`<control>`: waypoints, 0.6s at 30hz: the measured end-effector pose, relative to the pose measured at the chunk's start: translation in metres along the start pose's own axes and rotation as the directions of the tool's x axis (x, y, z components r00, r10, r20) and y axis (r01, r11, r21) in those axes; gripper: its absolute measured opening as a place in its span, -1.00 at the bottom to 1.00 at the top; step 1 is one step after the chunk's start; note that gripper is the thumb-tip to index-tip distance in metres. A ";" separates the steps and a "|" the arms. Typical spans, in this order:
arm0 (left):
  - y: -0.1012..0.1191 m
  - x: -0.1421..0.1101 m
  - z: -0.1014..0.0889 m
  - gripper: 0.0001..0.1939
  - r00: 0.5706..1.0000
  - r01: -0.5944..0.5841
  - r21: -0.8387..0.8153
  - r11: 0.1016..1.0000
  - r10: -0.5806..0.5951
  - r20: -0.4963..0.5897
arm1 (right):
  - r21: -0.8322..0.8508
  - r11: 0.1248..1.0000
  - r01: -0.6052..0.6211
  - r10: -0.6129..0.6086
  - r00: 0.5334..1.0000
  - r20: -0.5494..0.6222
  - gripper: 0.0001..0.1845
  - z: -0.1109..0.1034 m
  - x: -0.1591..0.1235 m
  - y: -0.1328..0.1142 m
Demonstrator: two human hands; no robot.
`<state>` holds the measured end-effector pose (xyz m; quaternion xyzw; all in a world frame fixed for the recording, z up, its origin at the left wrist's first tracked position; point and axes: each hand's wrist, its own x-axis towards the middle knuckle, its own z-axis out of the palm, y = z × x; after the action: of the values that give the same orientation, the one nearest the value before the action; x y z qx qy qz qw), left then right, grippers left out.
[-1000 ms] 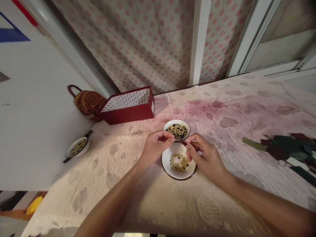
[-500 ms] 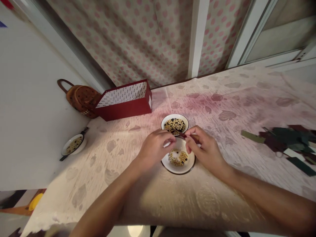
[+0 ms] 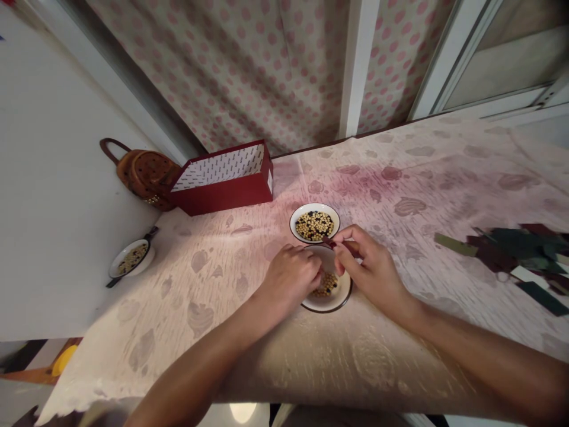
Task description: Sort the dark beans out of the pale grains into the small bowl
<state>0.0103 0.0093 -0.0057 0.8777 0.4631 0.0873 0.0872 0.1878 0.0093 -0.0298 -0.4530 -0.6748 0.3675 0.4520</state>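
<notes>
My right hand [image 3: 367, 261] pinches a small dark red strip [image 3: 329, 242] between thumb and fingers, over the gap between two bowls. My left hand [image 3: 293, 273] reaches down into the near white bowl [image 3: 329, 307], its fingers curled together. The fingertips are at the gold and dark beads [image 3: 328, 284] lying in it; whether they hold one is hidden. Just beyond stands the far white bowl [image 3: 292, 228], dark-rimmed, with more gold and black beads [image 3: 315, 225].
A red open box [image 3: 226, 193] stands at the back left, beside a brown bag [image 3: 144, 172]. A small white pan [image 3: 151, 256] with beads sits at the left edge. Dark green, maroon and pale flat pieces [image 3: 520, 249] are heaped at the right on the patterned tablecloth [image 3: 391, 350].
My left hand has gone from above the near bowl's left side down into its beads, with the fingers curling inward. The right hand keeps its pinch on the strip in nearly the same place.
</notes>
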 end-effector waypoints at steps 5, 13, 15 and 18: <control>-0.001 -0.003 -0.005 -0.88 0.987 0.077 -0.315 0.946 -0.116 -0.107 | 0.016 1.000 0.006 -0.006 1.000 0.004 -0.94 -0.001 0.000 -0.004; -0.006 -0.003 -0.009 -0.89 0.931 0.057 -0.909 0.414 -0.350 -0.101 | 0.038 0.999 0.017 -0.018 0.999 0.034 -0.93 0.000 -0.004 -0.004; -0.005 -0.002 -0.009 -0.83 0.930 0.053 -0.930 0.363 -0.358 -0.087 | 0.035 0.999 0.018 -0.019 0.999 0.046 -0.95 0.001 -0.005 -0.003; -0.005 -0.001 -0.008 -0.78 0.931 0.037 -0.946 0.323 -0.355 -0.084 | 0.020 1.000 0.020 -0.022 0.998 0.061 -0.96 0.001 -0.005 -0.004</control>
<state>0.0040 0.0112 0.0009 0.5847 0.4409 0.4452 0.5153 0.1868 0.0034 -0.0282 -0.4300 -0.6895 0.3830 0.4395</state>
